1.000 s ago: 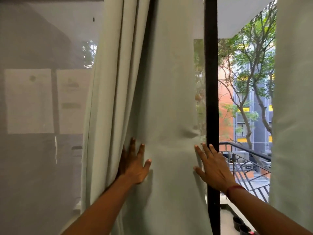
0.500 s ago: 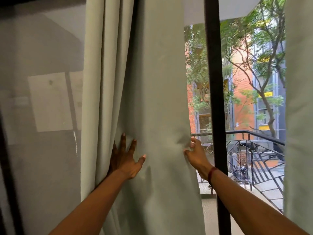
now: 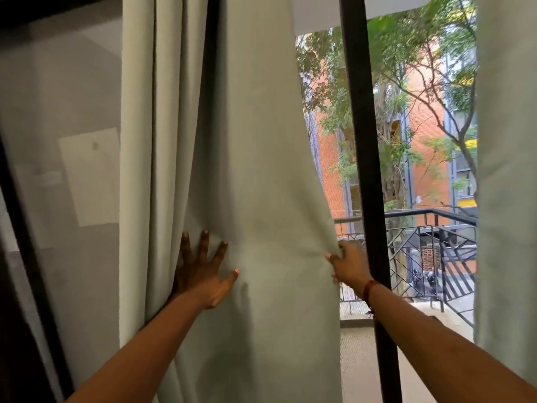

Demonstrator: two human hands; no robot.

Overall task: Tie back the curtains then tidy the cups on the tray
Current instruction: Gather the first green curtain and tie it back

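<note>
Gathering stage of the tie-back. The pale green heavy-fabric left curtain (image 3: 261,175) hangs between a grey mesh screen panel (image 3: 58,141) and a black vertical window frame post (image 3: 361,170). The left hand (image 3: 203,271) lies flat against the cloth with fingers spread, pressing the folds toward the screen side. The right hand (image 3: 347,267), a red thread band (image 3: 368,290) at its wrist, has its fingers closed on the curtain's free edge, bunching it inward; creases radiate from that grip. A second pale green curtain (image 3: 505,170) hangs ungathered at the right margin.

Progress, as a judgement: early. No cord or tie-back is visible, neither curtain is secured, and the cups and tray are out of view (so that part appears untouched).

Compared with half a second before, the free edge sits further left of the post, exposing more of the brick building and black balcony railing (image 3: 430,245); the left hand's spread pose is essentially unchanged, and the right hand's grip on the edge persists.
</note>
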